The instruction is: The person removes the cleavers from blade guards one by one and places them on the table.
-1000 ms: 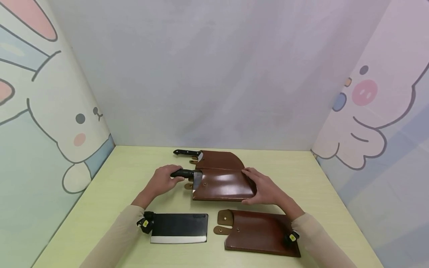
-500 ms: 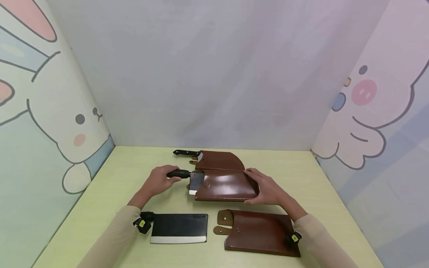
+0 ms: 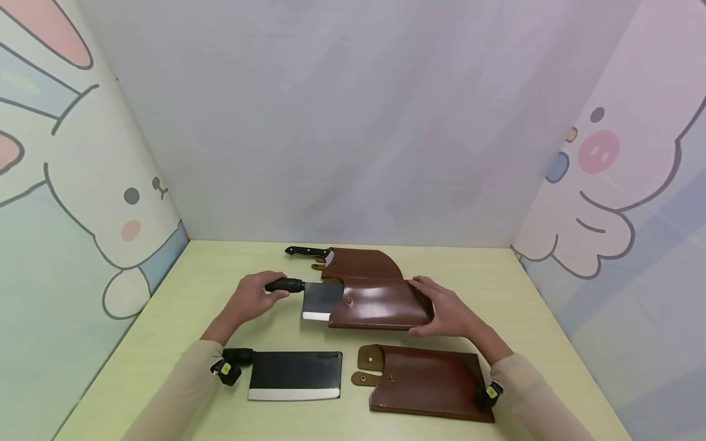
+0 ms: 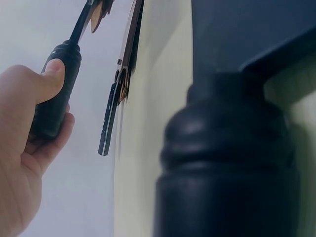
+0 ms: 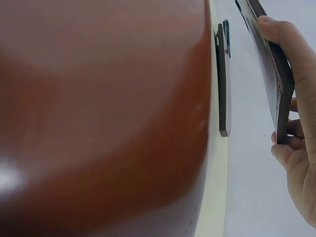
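Above table (image 3: 138, 367), head view: we saw cleaver (image 3: 320, 300) partly inside brown sheath (image 3: 380, 303), left hand (image 3: 249, 298) gripping its handle (image 3: 284, 285), right hand (image 3: 445, 310) grasping sheath's end. Left wrist view: left hand curled round handle. Right wrist view: right hand pinched sheath.

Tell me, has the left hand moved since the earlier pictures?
Yes; in the head view, the left hand has shifted left, judged against the other cleaver lying on the table.
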A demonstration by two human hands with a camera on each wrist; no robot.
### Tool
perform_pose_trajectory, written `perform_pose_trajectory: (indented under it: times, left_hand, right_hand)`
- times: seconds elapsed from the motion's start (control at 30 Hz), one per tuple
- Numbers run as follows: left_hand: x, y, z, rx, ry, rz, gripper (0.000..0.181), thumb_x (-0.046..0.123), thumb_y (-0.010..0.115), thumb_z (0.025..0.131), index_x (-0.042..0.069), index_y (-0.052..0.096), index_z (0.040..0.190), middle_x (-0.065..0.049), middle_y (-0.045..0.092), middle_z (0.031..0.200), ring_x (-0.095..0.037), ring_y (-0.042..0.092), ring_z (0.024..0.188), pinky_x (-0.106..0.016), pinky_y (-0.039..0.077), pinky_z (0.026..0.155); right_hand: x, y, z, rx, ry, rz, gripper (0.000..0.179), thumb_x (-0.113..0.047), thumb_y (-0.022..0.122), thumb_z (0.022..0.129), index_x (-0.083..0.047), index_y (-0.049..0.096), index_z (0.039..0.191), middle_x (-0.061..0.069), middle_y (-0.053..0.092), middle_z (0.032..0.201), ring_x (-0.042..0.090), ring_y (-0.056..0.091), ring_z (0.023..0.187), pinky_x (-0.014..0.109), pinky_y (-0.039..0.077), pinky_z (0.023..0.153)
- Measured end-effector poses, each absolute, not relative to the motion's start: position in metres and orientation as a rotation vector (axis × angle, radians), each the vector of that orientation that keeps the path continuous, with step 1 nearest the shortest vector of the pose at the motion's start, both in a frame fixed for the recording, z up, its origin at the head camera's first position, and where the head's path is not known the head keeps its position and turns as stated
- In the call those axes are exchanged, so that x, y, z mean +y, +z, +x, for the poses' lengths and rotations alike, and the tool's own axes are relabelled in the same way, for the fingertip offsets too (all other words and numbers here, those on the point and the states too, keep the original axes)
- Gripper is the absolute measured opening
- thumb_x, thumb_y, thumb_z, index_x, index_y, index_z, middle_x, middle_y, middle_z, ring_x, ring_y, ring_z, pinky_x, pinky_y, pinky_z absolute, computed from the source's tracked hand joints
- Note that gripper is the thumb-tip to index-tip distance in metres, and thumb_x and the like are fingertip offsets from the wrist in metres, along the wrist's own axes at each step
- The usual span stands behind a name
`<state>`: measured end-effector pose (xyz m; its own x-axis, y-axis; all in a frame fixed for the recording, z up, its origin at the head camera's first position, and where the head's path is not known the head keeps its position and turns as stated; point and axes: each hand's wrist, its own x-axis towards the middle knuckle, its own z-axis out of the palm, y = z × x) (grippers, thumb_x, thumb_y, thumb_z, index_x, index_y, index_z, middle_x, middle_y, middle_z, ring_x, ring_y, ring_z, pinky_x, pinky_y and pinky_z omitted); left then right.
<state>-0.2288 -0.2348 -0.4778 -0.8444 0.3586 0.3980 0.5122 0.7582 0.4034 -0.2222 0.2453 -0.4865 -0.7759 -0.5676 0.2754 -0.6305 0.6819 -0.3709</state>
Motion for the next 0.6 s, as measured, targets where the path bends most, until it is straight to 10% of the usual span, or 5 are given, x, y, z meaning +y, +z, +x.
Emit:
perform_pose_trajectory:
  times: [0.6]
  left_hand:
    - [-0.25,-0.474,-0.229,-2.672,-0.772,-0.677,0.034,0.02,0.084,0.086,0.003,0.074,0.114,-0.014,0.075,0.111,-0.03,0.071,0.095,-0.049,0.055,0.079]
  right_hand:
    - [0.255,-0.486,-0.22,-2.76,0.737,0.974,0.109,-0.051,0.094,0.066,-0.012,0.044,0.155,0.011,0.044,0.155,0.034,0.055,0.131,0.055,0.055,0.091]
